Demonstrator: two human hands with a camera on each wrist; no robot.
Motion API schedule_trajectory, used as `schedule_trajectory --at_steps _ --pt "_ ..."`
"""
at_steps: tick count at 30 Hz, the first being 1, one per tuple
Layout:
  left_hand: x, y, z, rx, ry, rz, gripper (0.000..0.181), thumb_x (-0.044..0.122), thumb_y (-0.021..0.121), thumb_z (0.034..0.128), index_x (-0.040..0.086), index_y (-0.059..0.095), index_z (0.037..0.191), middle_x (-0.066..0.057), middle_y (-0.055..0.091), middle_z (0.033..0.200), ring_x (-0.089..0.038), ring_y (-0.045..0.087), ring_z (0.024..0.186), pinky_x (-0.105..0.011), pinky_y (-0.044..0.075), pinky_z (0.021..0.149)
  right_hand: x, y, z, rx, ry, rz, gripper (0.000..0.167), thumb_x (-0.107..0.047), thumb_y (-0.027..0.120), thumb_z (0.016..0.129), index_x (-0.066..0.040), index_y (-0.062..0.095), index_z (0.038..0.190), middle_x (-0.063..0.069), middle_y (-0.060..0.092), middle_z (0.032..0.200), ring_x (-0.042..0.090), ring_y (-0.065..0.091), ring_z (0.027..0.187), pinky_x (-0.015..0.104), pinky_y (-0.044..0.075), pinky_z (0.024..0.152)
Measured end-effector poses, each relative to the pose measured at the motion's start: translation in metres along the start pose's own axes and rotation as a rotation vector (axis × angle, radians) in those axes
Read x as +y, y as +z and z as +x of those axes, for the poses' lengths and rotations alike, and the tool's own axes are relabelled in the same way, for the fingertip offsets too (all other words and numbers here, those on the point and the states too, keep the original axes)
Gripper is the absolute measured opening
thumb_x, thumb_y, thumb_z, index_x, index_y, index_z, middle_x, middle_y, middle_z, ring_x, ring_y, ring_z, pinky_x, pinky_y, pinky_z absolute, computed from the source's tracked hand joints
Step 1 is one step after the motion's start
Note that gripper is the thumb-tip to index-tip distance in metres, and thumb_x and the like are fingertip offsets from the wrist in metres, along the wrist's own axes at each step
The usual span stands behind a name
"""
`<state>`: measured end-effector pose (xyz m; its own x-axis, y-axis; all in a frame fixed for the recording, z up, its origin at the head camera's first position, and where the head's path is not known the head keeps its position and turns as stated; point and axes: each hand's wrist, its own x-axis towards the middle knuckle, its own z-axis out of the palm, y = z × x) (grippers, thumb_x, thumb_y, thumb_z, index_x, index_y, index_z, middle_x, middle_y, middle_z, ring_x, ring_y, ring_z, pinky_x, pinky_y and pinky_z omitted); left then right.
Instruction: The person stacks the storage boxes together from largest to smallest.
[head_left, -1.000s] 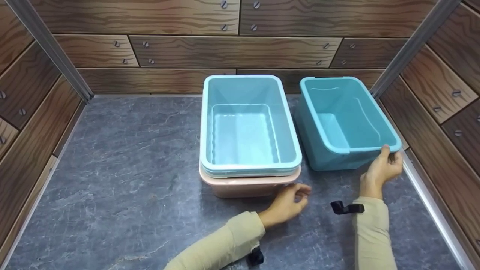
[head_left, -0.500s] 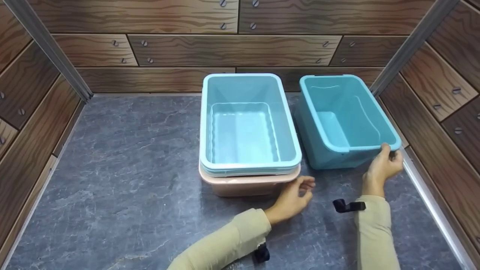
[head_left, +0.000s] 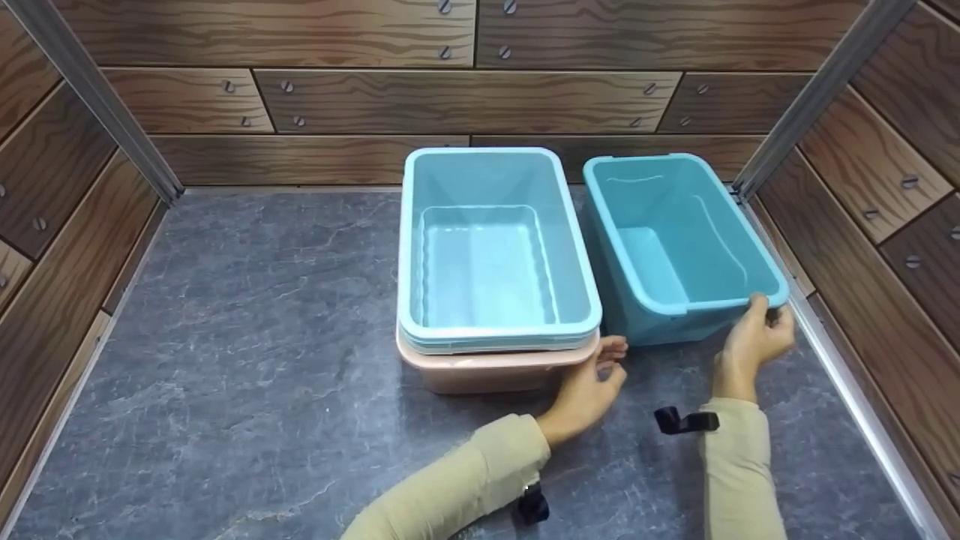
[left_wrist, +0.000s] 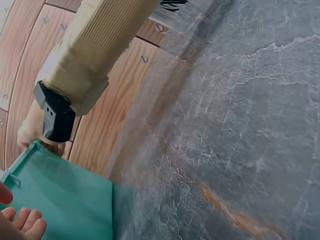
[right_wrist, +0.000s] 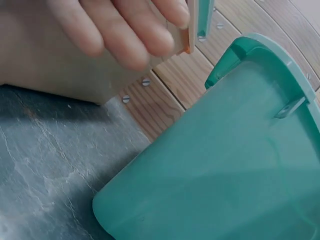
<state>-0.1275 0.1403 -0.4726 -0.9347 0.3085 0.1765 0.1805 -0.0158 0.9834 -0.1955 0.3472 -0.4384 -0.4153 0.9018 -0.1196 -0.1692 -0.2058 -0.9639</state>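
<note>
My right hand [head_left: 752,346] pinches the front right corner rim of a teal plastic storage bin [head_left: 675,328], which stands open-topped on the right. Left of it is a stack: light blue bins [head_left: 502,332] nested inside a pink bin [head_left: 487,378]. My left hand [head_left: 585,394] is beside the pink bin's front right corner, palm towards the teal bin, fingers loosely extended and holding nothing. Whether it touches the pink bin I cannot tell. In the left wrist view its fingertips [left_wrist: 27,222] lie before the teal bin [left_wrist: 65,195]. The right wrist view shows the teal bin's side [right_wrist: 210,165] close up.
A grey marbled tabletop [head_left: 262,337] lies beneath the bins. Wood-patterned panels [head_left: 450,101] stand at the back and both sides, with metal posts [head_left: 810,105] at the corners. A small black device [head_left: 684,421] is strapped to each wrist.
The teal bin has shifted slightly left, closer to the stack, with the right hand on its rim. My left hand has moved a little forward along the pink bin's corner. The stack stays put.
</note>
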Motion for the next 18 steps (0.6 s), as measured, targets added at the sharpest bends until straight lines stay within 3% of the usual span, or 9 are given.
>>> schedule_trajectory --at_steps 5,10,15,18 --pt "0.001 0.004 0.003 0.044 0.005 -0.012 0.037 -0.003 0.047 0.0904 -0.008 0.051 0.127 -0.025 0.058 0.128 -0.033 0.057 0.122 -0.032 0.049 0.107 0.0 0.0 -0.006 0.004 0.019 0.004 0.012 -0.006 0.057 0.088 -0.017 0.058 0.085 -0.009 0.053 0.089 0.003 0.05 0.085 0.016 0.045 0.083" --pt "0.005 0.01 0.009 0.062 -0.04 -0.039 0.042 0.001 0.047 0.0911 -0.005 0.048 0.133 -0.021 0.054 0.136 -0.032 0.052 0.129 -0.029 0.044 0.112 -0.001 0.0 -0.007 0.006 0.035 -0.009 0.008 -0.01 0.057 0.09 -0.018 0.058 0.091 -0.012 0.053 0.092 0.002 0.05 0.091 0.014 0.045 0.085" --pt "0.011 0.015 0.018 0.076 -0.095 -0.095 0.048 0.004 0.046 0.0924 0.0 0.042 0.14 -0.016 0.049 0.145 -0.029 0.046 0.136 -0.032 0.04 0.115 -0.001 -0.002 -0.004 -0.004 0.053 0.025 0.015 -0.016 0.052 0.096 -0.02 0.057 0.083 -0.01 0.047 0.068 0.002 0.043 0.062 0.014 0.039 0.059" --pt "0.014 0.018 0.023 0.086 -0.12 -0.106 0.052 0.005 0.045 0.0929 0.003 0.038 0.144 -0.015 0.045 0.148 -0.029 0.044 0.139 -0.03 0.039 0.116 -0.002 -0.004 -0.001 -0.027 0.067 0.038 0.024 -0.018 0.048 0.098 -0.017 0.052 0.074 -0.008 0.039 0.057 0.005 0.035 0.051 0.016 0.032 0.051"
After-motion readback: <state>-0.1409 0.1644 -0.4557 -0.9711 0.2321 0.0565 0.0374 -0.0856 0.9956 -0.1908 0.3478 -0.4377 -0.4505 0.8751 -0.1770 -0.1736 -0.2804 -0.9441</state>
